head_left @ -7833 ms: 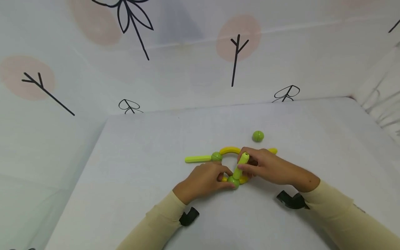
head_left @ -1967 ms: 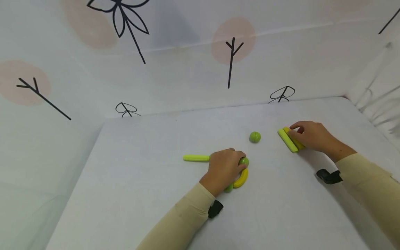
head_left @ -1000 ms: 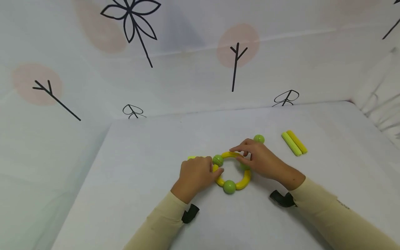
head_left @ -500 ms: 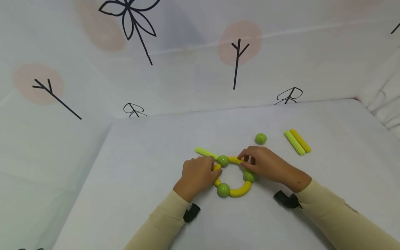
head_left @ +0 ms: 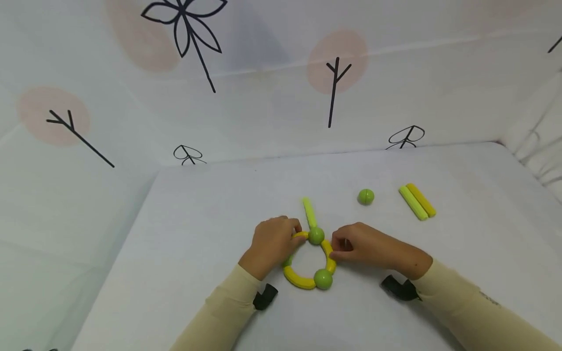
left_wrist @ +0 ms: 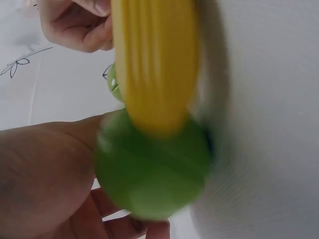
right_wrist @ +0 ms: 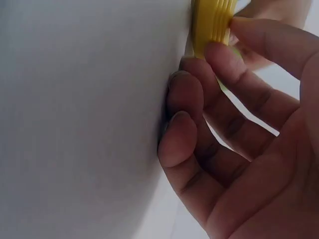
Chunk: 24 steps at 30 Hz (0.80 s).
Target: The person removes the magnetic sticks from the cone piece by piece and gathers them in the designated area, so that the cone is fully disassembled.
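Both hands, left (head_left: 272, 241) and right (head_left: 357, 244), pinch the ring (head_left: 309, 261); a twist may pop a ball (head_left: 315, 236) loose.

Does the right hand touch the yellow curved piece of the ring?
Touching. The right wrist view shows the right hand pinching the ribbed yellow curved piece.

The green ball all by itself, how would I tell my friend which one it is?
Start on the white table and find the ring of yellow curves between the two hands. Look beyond the right hand, toward the pair of straight sticks. The lone green ball sits left of them, touching nothing, unlike the balls joined into the ring.
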Each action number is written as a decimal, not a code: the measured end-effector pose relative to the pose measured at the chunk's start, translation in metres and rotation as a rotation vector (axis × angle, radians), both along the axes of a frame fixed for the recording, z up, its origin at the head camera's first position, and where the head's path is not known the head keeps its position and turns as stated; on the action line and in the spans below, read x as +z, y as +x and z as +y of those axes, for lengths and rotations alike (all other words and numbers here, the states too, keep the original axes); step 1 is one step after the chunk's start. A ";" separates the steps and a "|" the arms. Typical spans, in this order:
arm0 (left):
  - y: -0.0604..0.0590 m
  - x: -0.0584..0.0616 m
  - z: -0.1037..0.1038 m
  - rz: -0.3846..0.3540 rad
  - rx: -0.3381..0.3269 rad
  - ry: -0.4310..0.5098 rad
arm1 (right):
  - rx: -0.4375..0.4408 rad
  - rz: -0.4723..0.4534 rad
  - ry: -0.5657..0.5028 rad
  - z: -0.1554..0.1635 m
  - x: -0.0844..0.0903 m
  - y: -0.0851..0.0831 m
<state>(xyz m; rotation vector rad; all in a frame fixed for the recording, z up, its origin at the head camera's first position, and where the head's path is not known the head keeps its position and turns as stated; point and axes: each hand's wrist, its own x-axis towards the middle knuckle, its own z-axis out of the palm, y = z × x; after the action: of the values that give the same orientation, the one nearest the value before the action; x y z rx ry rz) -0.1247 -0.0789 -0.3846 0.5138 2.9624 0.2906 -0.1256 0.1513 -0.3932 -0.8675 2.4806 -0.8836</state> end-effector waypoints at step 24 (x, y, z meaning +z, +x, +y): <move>0.000 0.001 -0.001 0.098 -0.045 0.018 | 0.067 0.020 -0.011 -0.008 0.002 0.008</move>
<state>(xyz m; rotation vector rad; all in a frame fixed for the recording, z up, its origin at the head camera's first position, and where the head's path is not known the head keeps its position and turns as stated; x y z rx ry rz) -0.1245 -0.0797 -0.3836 0.6138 3.0400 0.2963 -0.1178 0.1435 -0.3909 -0.9620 2.4506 -0.8704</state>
